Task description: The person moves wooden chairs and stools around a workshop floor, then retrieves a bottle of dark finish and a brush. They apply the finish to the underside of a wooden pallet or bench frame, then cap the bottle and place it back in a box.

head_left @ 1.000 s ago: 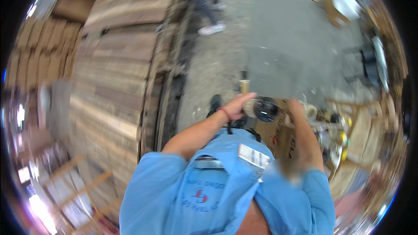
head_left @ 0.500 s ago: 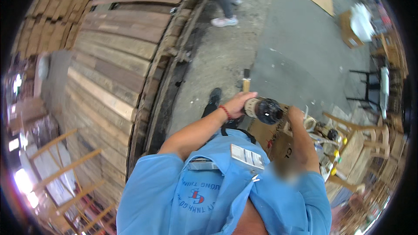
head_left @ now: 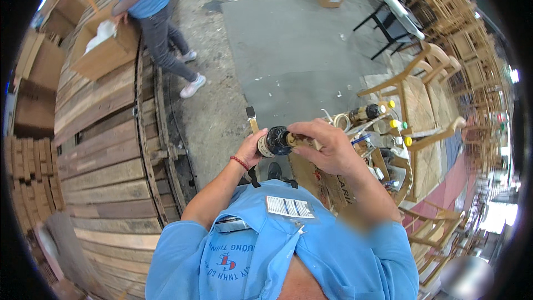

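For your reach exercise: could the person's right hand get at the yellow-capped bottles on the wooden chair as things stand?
Probably not freely: the right hand is occupied gripping the dark bottle, though nothing blocks the way to the yellow-capped bottles.

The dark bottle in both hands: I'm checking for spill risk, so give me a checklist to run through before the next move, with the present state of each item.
1. Left hand on the dark bottle: ok, it cups the bottle's end.
2. Right hand on the bottle: ok, its fingers wrap the other end.
3. Bottle's lie: it is held sideways, not upright; not ok if it is open.
4. Cap on or off: cannot tell, the right hand hides that end.
5. Brush: ok, it sticks up behind the left hand; whether a hand holds it, cannot tell.
6. Co-worker at the cardboard box: ok, well apart from the hands.
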### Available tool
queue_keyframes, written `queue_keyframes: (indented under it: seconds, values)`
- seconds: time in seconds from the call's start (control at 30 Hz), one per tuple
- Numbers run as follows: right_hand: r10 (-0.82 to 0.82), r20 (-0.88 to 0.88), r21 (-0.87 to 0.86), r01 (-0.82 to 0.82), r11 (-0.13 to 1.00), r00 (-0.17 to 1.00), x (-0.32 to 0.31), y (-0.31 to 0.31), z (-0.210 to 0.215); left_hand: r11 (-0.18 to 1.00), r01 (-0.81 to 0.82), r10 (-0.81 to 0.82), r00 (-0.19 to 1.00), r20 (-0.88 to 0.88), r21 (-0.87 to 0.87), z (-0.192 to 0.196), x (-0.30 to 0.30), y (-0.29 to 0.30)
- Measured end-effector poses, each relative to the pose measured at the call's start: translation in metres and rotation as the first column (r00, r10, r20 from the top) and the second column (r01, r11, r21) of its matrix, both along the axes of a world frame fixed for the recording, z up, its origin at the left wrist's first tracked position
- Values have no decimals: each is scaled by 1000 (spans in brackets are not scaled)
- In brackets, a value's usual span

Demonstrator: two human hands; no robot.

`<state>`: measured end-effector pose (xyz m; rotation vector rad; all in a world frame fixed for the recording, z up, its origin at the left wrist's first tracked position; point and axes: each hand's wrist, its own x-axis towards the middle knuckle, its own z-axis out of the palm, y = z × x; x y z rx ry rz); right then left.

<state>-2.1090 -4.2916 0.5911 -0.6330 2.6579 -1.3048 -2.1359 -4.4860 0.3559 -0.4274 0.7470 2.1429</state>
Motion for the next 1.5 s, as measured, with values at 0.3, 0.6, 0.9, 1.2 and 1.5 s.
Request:
queue_keyframes:
  seconds: [0.3, 0.6, 0.9, 1.2, 1.5]
  values:
    - [72, -151, 266, -30, 964, 986, 11, 13, 9, 970, 226, -227, 974, -5, -85, 7, -17, 14]
    - [-295, 83, 610, 185, 770, 952, 21, 8, 12, 956, 273, -279, 959, -50, -103, -6, -22, 24]
    - [-411, 140, 679, 215, 702, 901, 37, 9, 19, 908, 409, -415, 908, -58, -92, 2, -30, 33]
    - [-419, 8, 566, 341, 750, 908, 49, 13, 12, 864, 485, -498, 863, -87, -133, 10, -31, 41]
    - [-415, -146, 416, 436, 798, 898, 54, 15, 9, 839, 523, -537, 840, -77, -153, 20, -36, 39]
